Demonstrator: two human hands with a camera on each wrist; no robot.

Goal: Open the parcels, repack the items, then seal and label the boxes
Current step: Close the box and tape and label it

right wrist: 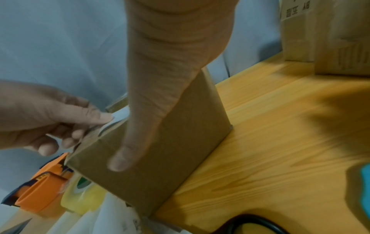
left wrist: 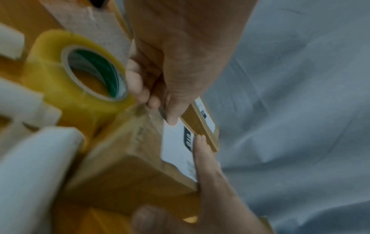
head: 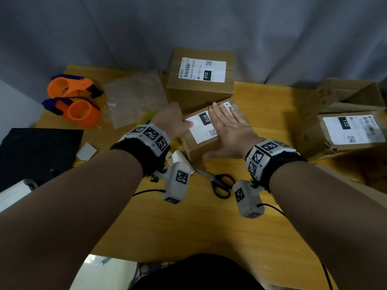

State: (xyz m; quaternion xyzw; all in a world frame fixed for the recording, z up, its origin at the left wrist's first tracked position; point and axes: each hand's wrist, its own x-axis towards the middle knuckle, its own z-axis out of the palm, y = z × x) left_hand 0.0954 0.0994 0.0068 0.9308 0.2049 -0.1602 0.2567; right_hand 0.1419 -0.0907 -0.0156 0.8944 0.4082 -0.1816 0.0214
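A small brown box [head: 201, 148] lies slantwise in the middle of the wooden table [head: 188, 222], with a white "010" label [head: 200, 130] on its top. My right hand [head: 228, 128] lies flat on the label with straight fingers, and its thumb hangs down the near side of the box [right wrist: 170, 150]. My left hand [head: 177, 121] holds the box's left end. Its thumb [left wrist: 172, 117] presses the label's [left wrist: 174, 142] corner, and its other fingers [left wrist: 140, 88] curl against the end face.
A bigger "010" box [head: 201, 80] stands right behind. At the right are a "122" box [head: 343, 135] and an open carton [head: 351, 95]. Two orange tape dispensers [head: 79, 109], a plastic bag [head: 134, 97] and a yellow tape roll [left wrist: 70, 71] lie left. Scissors [head: 219, 183] lie near me.
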